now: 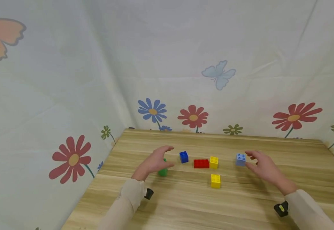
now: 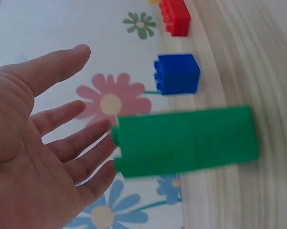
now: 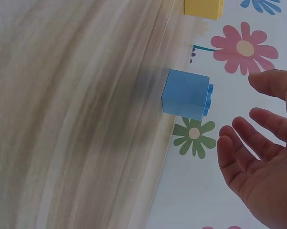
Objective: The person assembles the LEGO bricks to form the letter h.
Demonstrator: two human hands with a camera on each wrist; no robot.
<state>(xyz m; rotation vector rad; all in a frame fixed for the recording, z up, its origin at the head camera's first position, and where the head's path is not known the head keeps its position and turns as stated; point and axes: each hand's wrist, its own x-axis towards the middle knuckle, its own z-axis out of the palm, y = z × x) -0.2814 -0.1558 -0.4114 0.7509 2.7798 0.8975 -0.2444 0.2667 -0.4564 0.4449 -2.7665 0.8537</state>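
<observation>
My left hand (image 1: 156, 160) is over a green block stack (image 2: 186, 141), fingers spread and apart from the thumb. In the left wrist view that stack looks like two blocks joined, and nothing is in the hand. On the other side, my right hand (image 1: 263, 167) hovers beside a light blue block (image 3: 186, 94), its fingers loosely bent and holding nothing. Between the hands lie a dark blue block (image 1: 183, 157), a longer red block (image 1: 201, 164), a yellow block (image 1: 213, 162) against the red one's right end, and another yellow block (image 1: 215, 181) nearer me.
The blocks stand on a wood-grain table (image 1: 184, 207). A white cloth (image 1: 167, 57) printed with flowers and butterflies hangs behind the table's back edge and along its left side. Dark wrist-worn devices (image 1: 281, 209) show at both sleeves.
</observation>
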